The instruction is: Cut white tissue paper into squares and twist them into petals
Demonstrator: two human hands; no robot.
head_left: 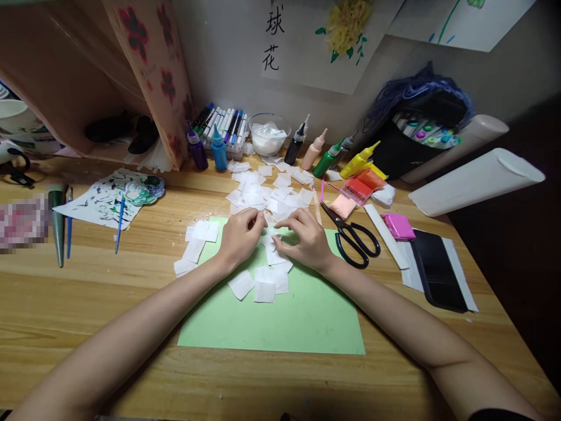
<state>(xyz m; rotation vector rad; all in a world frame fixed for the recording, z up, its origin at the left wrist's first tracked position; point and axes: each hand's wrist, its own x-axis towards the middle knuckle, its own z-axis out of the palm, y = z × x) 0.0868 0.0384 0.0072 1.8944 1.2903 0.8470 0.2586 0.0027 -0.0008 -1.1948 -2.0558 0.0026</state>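
Observation:
Over the back part of a green paper sheet [272,327], my two hands are close together. My left hand [241,237] is closed, thumb and forefinger pinched; what lies between the tips is too small to make out. My right hand [307,241] has its fingers curled, with a gap between thumb and forefinger beside a white paper square [276,256]. Loose white squares [265,291] lie on the green sheet below the hands. More overlap in a pile [252,190] behind them, and others [195,250] rest along the sheet's left edge.
Black-handled scissors [353,240] lie right of the green sheet, near a pink clay packet [398,227] and a phone [439,269]. Paint bottles [328,158], a glass bowl [268,135] and markers [228,126] line the back. Brushes [119,225] and paint-stained paper [103,204] are left.

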